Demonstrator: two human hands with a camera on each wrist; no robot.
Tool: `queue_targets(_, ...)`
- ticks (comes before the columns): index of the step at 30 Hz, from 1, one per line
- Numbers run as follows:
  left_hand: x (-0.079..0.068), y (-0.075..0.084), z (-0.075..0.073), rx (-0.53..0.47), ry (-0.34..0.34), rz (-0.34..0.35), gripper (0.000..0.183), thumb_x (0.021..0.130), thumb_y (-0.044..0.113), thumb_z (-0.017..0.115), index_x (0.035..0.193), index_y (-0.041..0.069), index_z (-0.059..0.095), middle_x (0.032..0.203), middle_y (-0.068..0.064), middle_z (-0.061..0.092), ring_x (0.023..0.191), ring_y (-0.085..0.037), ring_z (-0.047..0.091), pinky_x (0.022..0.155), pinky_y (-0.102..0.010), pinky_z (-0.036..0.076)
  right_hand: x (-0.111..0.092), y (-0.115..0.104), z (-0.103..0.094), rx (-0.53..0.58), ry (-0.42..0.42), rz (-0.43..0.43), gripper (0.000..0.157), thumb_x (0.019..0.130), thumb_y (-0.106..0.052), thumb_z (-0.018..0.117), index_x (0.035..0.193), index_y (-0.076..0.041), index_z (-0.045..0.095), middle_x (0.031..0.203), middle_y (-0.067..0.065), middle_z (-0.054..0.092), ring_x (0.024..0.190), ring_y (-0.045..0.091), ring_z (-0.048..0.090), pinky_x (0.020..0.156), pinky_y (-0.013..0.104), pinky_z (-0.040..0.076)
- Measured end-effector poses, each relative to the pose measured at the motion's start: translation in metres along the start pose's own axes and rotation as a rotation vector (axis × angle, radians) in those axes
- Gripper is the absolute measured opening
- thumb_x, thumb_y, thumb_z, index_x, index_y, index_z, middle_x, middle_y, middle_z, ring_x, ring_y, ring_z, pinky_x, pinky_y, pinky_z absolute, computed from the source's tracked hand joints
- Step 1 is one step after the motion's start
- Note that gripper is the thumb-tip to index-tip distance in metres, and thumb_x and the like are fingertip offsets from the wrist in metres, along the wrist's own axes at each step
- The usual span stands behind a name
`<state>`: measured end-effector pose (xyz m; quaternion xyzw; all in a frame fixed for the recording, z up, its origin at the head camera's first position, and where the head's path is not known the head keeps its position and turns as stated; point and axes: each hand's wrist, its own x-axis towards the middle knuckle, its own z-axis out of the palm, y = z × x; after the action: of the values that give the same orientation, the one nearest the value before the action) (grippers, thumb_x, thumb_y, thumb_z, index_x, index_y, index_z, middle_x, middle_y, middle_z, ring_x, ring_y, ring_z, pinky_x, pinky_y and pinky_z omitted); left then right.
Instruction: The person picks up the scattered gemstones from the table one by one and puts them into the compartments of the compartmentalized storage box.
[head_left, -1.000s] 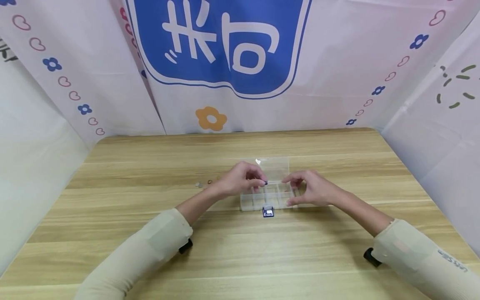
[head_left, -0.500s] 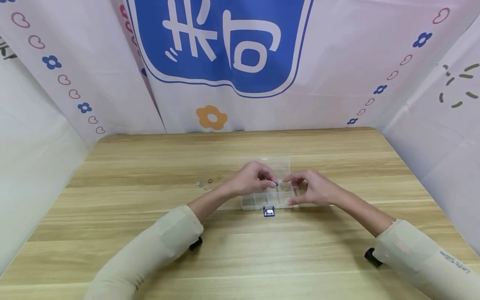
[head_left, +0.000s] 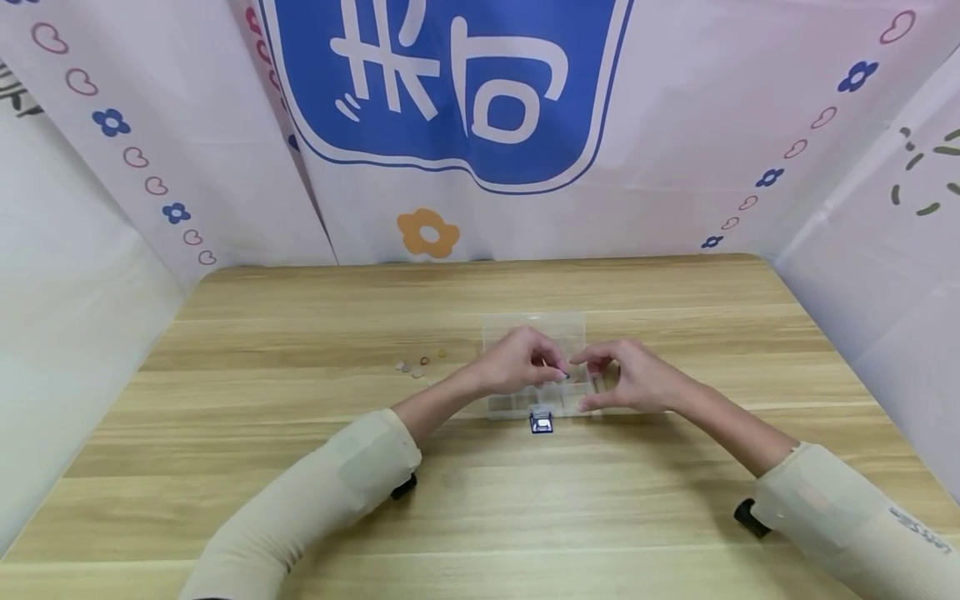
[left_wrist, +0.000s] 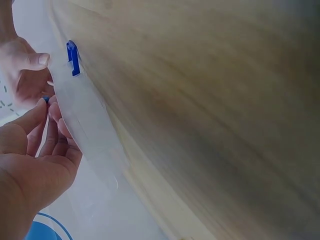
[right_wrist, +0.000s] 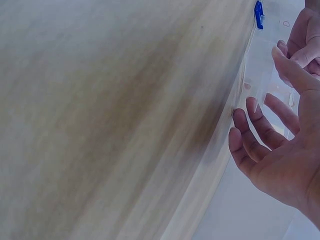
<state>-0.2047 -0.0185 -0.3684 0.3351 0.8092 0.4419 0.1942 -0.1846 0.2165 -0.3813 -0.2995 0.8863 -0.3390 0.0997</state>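
The fingers of my left hand (head_left: 523, 363), pinching with thumb and fingertips, hold a small blue piece (left_wrist: 46, 99) at the right-hand compartments of a clear box (head_left: 501, 407); whether it hangs above the walls or just inside them, I cannot tell. The piece looks light and probably stiff, small enough to slip if my pinch loosens, so a fingertip hold at its edges should serve best. My right hand (head_left: 628, 377) spans the box's right end, thumb and fingers curved apart; whether they bear on the plastic, I cannot tell. The box itself appears light, thin-walled and slick, likely to slide if nudged, and its end walls seem the safest hold. Its lid (head_left: 534, 318) lies back behind it, and a blue latch (head_left: 542, 423) juts from the front. To the left, loose bits (head_left: 417, 373) lie scattered on the counter (head_left: 480, 517). Compared with a second ago, my left hand is farther right, nearer my right hand, which keeps its place at the box's end.
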Motion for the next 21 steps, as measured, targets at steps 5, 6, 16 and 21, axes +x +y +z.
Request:
queue_targets(5,0.003,-0.001,0.003,0.007,-0.02,0.019,0.006,0.094,-0.002,0.073,0.097,-0.007,0.076,0.091,-0.018,0.075,0.064,-0.009,0.058,0.063,-0.021,0.054,0.0,-0.001,0.0,-0.002,0.005,-0.005,0.057,0.077,-0.02,0.093,0.124,0.002,0.071,0.089,0.002,0.066,0.087,0.021,0.058,0.079,0.038,0.052)
queue_targets(6,0.003,-0.001,0.004,0.014,-0.021,0.025,0.006,0.094,-0.002,0.073,0.096,-0.007,0.076,0.09,-0.019,0.075,0.063,-0.008,0.058,0.062,-0.02,0.053,0.0,-0.001,0.0,-0.003,0.006,-0.007,0.056,0.077,-0.02,0.093,0.124,0.002,0.071,0.089,0.002,0.066,0.087,0.021,0.059,0.079,0.038,0.052)
queue_targets(16,0.008,0.008,0.012,0.114,-0.049,0.021,0.004,0.092,-0.001,0.076,0.094,-0.003,0.078,0.091,-0.01,0.076,0.076,-0.011,0.064,0.068,-0.018,0.053,-0.001,-0.001,0.0,0.007,0.009,-0.031,0.053,0.077,-0.023,0.094,0.119,0.001,0.073,0.09,0.001,0.067,0.086,0.021,0.059,0.077,0.035,0.052)
queue_targets(21,0.01,0.009,0.013,0.135,-0.053,0.016,0.004,0.091,-0.001,0.077,0.093,-0.004,0.078,0.089,-0.009,0.076,0.075,-0.009,0.063,0.068,-0.017,0.053,-0.001,-0.002,-0.001,0.005,0.011,-0.026,0.053,0.076,-0.023,0.095,0.118,0.001,0.073,0.09,0.001,0.067,0.086,0.021,0.059,0.077,0.036,0.053)
